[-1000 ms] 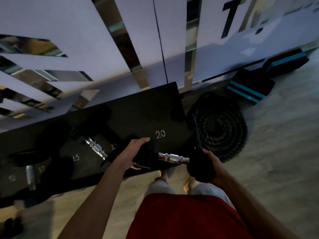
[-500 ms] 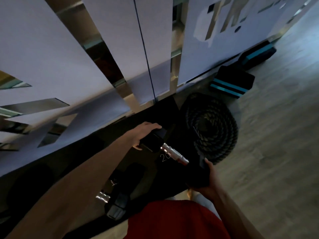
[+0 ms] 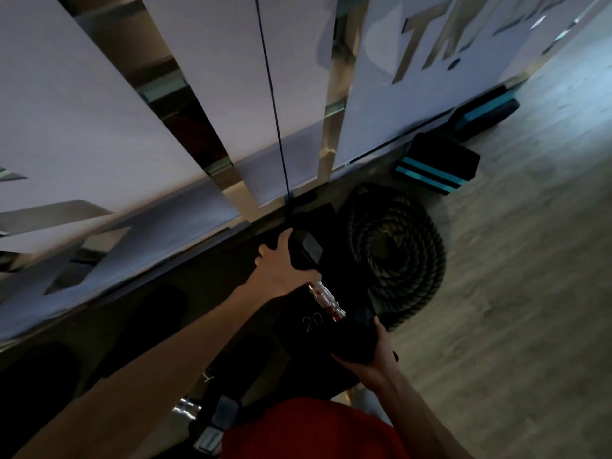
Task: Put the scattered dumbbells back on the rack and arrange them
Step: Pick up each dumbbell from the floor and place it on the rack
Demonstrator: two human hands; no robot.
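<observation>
Red garment [image 3: 314, 432] at the torso, forearms [image 3: 172, 369] bare.

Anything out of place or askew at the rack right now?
Nothing damaged or spilled. Only the dumbbell is unsettled: left hand and right hand grip its heads over the 20 mark on the rack; whether it is seated is unclear. Battle rope lies neatly coiled.

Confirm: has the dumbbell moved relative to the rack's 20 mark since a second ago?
Yes. The dumbbell was short of the 20 mark, parallel to the rack's front edge; now it crosses beside the mark, far head pointing toward the wall.
</observation>
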